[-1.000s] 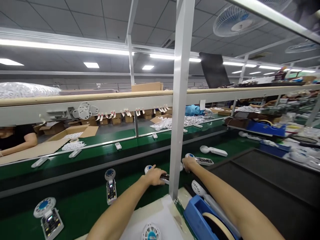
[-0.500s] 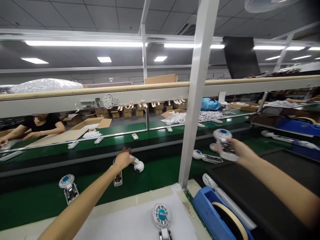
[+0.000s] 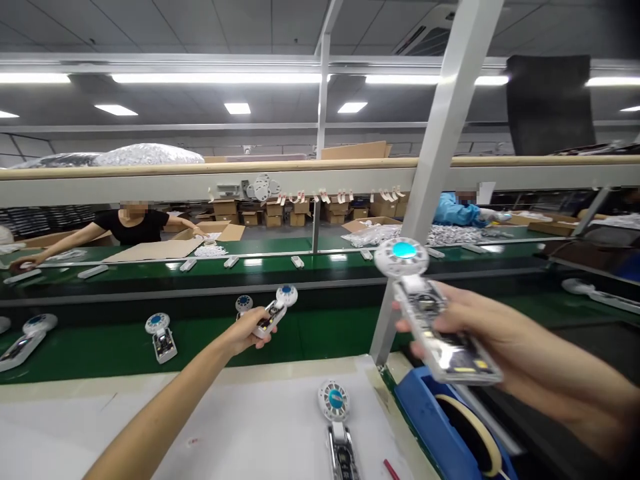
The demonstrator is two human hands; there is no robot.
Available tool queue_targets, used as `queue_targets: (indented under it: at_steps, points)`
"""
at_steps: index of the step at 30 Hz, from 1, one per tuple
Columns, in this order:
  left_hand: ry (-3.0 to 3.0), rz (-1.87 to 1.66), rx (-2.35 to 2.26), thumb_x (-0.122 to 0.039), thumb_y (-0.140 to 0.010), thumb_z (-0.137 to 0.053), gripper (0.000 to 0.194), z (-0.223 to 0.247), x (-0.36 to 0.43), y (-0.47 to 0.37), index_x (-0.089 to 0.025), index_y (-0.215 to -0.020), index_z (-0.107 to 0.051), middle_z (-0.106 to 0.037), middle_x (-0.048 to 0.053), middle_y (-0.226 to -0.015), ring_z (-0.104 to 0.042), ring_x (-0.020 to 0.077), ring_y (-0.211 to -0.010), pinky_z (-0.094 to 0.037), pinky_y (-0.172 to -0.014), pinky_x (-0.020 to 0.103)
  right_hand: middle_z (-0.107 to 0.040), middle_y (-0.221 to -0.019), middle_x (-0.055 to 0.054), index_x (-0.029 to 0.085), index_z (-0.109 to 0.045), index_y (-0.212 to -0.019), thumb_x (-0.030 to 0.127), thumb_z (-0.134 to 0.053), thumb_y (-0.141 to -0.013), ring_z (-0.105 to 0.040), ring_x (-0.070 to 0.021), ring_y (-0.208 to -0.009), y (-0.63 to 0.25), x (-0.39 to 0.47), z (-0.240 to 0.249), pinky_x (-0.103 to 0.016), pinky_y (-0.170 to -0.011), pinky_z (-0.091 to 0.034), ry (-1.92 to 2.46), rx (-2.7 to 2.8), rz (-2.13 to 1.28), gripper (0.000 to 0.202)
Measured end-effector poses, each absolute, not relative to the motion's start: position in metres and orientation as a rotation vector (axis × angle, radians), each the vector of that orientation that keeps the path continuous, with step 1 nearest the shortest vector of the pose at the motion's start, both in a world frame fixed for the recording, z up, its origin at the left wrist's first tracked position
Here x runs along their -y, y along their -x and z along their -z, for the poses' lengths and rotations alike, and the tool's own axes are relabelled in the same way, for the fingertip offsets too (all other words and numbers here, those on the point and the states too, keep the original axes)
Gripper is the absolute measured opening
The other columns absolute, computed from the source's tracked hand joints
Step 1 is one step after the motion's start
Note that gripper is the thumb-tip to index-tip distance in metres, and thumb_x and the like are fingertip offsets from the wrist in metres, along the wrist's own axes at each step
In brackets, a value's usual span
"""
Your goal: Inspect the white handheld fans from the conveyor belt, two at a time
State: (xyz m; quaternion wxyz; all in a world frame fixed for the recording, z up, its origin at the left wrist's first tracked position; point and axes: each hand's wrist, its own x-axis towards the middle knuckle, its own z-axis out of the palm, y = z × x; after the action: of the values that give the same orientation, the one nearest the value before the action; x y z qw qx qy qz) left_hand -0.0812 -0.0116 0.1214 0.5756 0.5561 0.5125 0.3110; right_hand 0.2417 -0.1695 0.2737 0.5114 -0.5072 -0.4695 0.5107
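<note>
My right hand (image 3: 465,327) grips a white handheld fan (image 3: 417,293) by its handle, raised at the right beside the post. The fan's round head has a bright blue centre, and its open handle shows the electronics inside. Over the green belt, my left hand (image 3: 245,331) is closed on the handle of another handheld fan (image 3: 287,295), its head tilted up to the right. Just behind that hand, a third fan (image 3: 243,305) is partly hidden. On the white work surface (image 3: 250,413) in front of me lies a fan with a blue centre (image 3: 335,399), its handle cut off by the picture edge.
More fans (image 3: 161,337) lie on the green belt (image 3: 210,327) to the left. A slanted white post (image 3: 440,140) stands right of centre. Near it sit a blue tape dispenser (image 3: 440,427) and a red pen (image 3: 391,469). Across the line, two co-workers (image 3: 135,223) sit at work.
My right hand has brought its fan closer and turned its open handle toward me. My left hand now holds its fan with the head up and electronics showing. The view has swung left.
</note>
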Motion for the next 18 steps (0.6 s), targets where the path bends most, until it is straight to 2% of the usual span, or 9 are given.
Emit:
queue_targets:
  at_steps: [3,5,9,12,15,18]
  points:
    - [-1.264,-1.043,-1.028,-0.032,-0.093,-0.038,0.018,-0.154,0.039,0.072,-0.02,-0.105,-0.044,-0.062,0.002,-0.088,-0.053,0.0086,-0.052,-0.039,-0.043,0.022,-0.074,-0.089,-0.011,0.02,-0.06,-0.111,0.018,-0.07,-0.063,-0.069,-0.0188,-0.062,-0.193,0.153,-0.277,-0.027,-0.054,-0.057,1.141,1.149,-1.457,0.049]
    - [-1.238,-1.229,-0.943,-0.034,-0.092,-0.04,0.02,-0.175,0.058,0.071,-0.022,-0.107,-0.045,-0.062,0.001,-0.09,-0.056,0.0097,-0.056,-0.043,-0.046,0.023,-0.074,-0.088,-0.009,0.021,-0.052,-0.121,0.015,-0.068,-0.065,-0.068,-0.0167,-0.062,-0.167,0.14,-0.28,-0.024,-0.053,-0.056,1.059,1.222,-1.463,0.059]
    - [-1.158,-1.535,-0.779,-0.03,-0.088,-0.05,0.021,-0.198,0.089,0.078,-0.019,-0.106,-0.049,-0.064,0.003,-0.09,-0.061,0.014,-0.058,-0.05,-0.048,0.027,-0.073,-0.089,-0.007,0.02,-0.049,-0.123,0.012,-0.064,-0.068,-0.068,-0.0151,-0.063,-0.125,0.118,-0.281,-0.023,-0.055,-0.056,0.869,1.343,-1.548,0.057]
    - [-1.108,-1.618,-0.773,-0.026,-0.086,-0.053,0.021,-0.202,0.098,0.085,-0.018,-0.104,-0.049,-0.066,0.003,-0.09,-0.063,0.0157,-0.058,-0.054,-0.048,0.03,-0.073,-0.094,-0.007,0.019,-0.051,-0.12,0.011,-0.064,-0.068,-0.069,-0.0156,-0.066,-0.102,0.102,-0.272,-0.024,-0.056,-0.057,0.782,1.354,-1.613,0.054]
    - [-1.077,-1.643,-0.79,-0.024,-0.084,-0.056,0.026,-0.205,0.098,0.092,-0.017,-0.108,-0.048,-0.068,0.006,-0.099,-0.066,0.0171,-0.06,-0.056,-0.048,0.031,-0.071,-0.098,-0.005,0.021,-0.05,-0.124,0.01,-0.064,-0.066,-0.069,-0.0152,-0.069,-0.085,0.084,-0.254,-0.025,-0.057,-0.057,0.721,1.344,-1.622,0.06]
    - [-1.065,-1.656,-0.807,-0.021,-0.082,-0.059,0.036,-0.207,0.095,0.096,-0.017,-0.115,-0.047,-0.068,0.011,-0.111,-0.069,0.0165,-0.061,-0.056,-0.051,0.03,-0.067,-0.103,-0.003,0.025,-0.047,-0.132,0.01,-0.066,-0.067,-0.069,-0.0176,-0.083,-0.078,0.068,-0.229,-0.028,-0.064,-0.059,0.679,1.31,-1.578,0.069]
